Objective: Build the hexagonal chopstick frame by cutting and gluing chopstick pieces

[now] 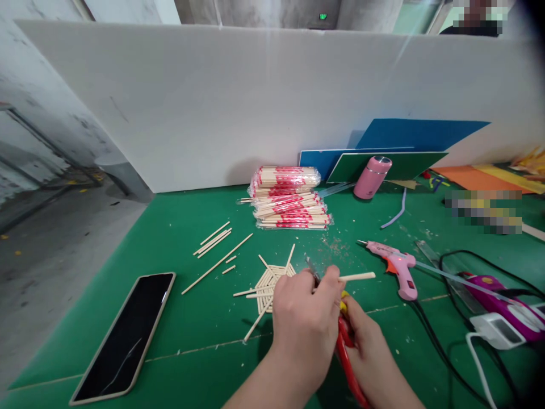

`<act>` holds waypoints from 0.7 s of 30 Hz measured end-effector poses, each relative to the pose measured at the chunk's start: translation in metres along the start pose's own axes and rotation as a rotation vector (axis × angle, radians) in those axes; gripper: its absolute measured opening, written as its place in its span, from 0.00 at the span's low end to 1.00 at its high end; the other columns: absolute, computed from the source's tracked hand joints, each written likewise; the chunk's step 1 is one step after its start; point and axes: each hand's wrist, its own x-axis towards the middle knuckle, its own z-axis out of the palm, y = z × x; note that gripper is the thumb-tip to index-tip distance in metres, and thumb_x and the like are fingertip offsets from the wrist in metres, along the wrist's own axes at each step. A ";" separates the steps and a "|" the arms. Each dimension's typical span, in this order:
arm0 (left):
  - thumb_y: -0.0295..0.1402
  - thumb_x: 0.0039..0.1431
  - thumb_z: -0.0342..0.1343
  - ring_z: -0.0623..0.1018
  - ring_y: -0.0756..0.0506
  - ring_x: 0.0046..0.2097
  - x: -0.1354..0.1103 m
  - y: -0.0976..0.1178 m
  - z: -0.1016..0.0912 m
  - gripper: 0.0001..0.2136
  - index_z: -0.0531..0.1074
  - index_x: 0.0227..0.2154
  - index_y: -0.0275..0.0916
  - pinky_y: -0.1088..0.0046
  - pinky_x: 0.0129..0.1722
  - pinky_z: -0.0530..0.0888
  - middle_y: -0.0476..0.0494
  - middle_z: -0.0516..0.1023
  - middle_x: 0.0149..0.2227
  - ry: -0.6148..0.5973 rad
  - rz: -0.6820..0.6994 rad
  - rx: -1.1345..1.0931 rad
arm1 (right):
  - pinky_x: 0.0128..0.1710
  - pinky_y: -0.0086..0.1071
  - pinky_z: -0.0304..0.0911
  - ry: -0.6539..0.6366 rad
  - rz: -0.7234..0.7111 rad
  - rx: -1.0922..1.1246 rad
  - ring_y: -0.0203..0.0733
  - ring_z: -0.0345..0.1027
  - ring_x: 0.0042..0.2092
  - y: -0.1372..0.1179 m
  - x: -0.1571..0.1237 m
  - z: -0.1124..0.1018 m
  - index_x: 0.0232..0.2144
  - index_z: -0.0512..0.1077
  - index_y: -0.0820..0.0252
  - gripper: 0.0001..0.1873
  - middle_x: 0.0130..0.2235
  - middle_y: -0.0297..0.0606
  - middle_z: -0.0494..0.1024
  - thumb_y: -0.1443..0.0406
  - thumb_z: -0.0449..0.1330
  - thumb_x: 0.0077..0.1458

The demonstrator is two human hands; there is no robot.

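Observation:
My left hand [304, 318] pinches a wooden stick [360, 276], whose end juts out to the right. Red-handled pliers [351, 369] with a yellow part near the pivot are gripped in my right hand [368, 341]. Their metal tip shows past my left knuckles; the rest of the jaws is hidden. Beneath and left of my left hand lies a web-like shape of wooden sticks [266, 278], laid in rings with longer spokes. My hand covers its right part. Loose sticks [215, 241], long and short, lie to its left.
Behind are wrapped chopstick bundles [292, 199] and a pink bottle [372, 179]. On the right lie a pink glue gun [395, 267], cables and a purple power strip [506, 301]. A phone [128, 335] lies at left. A white board [213, 108] stands along the back.

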 end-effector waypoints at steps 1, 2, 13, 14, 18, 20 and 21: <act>0.30 0.57 0.44 0.68 0.49 0.25 0.001 -0.002 -0.002 0.11 0.70 0.39 0.37 0.73 0.26 0.65 0.47 0.68 0.21 0.001 -0.012 -0.044 | 0.24 0.26 0.61 -0.008 0.008 -0.055 0.34 0.62 0.21 0.001 0.001 -0.004 0.29 0.58 0.57 0.05 0.21 0.28 0.68 0.69 0.50 0.45; 0.29 0.57 0.45 0.68 0.50 0.25 0.002 -0.005 -0.005 0.11 0.70 0.39 0.38 0.74 0.26 0.65 0.48 0.68 0.22 0.012 -0.028 -0.089 | 0.23 0.25 0.61 -0.009 0.018 -0.109 0.34 0.62 0.21 0.003 0.002 -0.008 0.29 0.58 0.57 0.04 0.21 0.28 0.67 0.68 0.50 0.46; 0.34 0.57 0.43 0.71 0.48 0.27 0.005 -0.088 -0.044 0.13 0.70 0.24 0.37 0.74 0.26 0.64 0.47 0.70 0.23 -0.315 -0.140 0.317 | 0.32 0.41 0.64 0.232 0.119 -0.650 0.49 0.68 0.34 0.050 0.033 -0.055 0.39 0.65 0.65 0.21 0.35 0.47 0.72 0.57 0.56 0.43; 0.34 0.57 0.43 0.71 0.48 0.27 0.002 -0.093 -0.045 0.14 0.70 0.23 0.37 0.73 0.26 0.64 0.47 0.71 0.24 -0.360 -0.154 0.348 | 0.33 0.43 0.63 0.245 0.111 -0.669 0.52 0.68 0.37 0.053 0.032 -0.057 0.40 0.65 0.65 0.22 0.37 0.48 0.71 0.57 0.56 0.43; 0.34 0.57 0.41 0.72 0.47 0.27 -0.003 -0.108 -0.044 0.14 0.70 0.24 0.37 0.73 0.27 0.63 0.46 0.72 0.25 -0.526 -0.177 0.433 | 0.41 0.46 0.60 0.325 -0.034 -0.737 0.55 0.62 0.46 0.050 0.024 -0.056 0.42 0.64 0.61 0.22 0.45 0.49 0.68 0.55 0.54 0.46; 0.33 0.57 0.41 0.72 0.47 0.28 -0.002 -0.115 -0.040 0.14 0.70 0.24 0.37 0.73 0.27 0.63 0.45 0.72 0.25 -0.591 -0.175 0.454 | 0.43 0.45 0.60 0.333 -0.118 -0.682 0.52 0.63 0.46 0.043 0.024 -0.049 0.42 0.64 0.60 0.20 0.43 0.46 0.69 0.56 0.53 0.48; 0.33 0.56 0.42 0.72 0.47 0.28 0.000 -0.120 -0.038 0.13 0.70 0.24 0.37 0.74 0.26 0.63 0.45 0.72 0.25 -0.611 -0.176 0.460 | 0.44 0.44 0.59 0.322 -0.144 -0.632 0.50 0.63 0.46 0.039 0.025 -0.043 0.41 0.64 0.59 0.18 0.42 0.45 0.69 0.57 0.53 0.49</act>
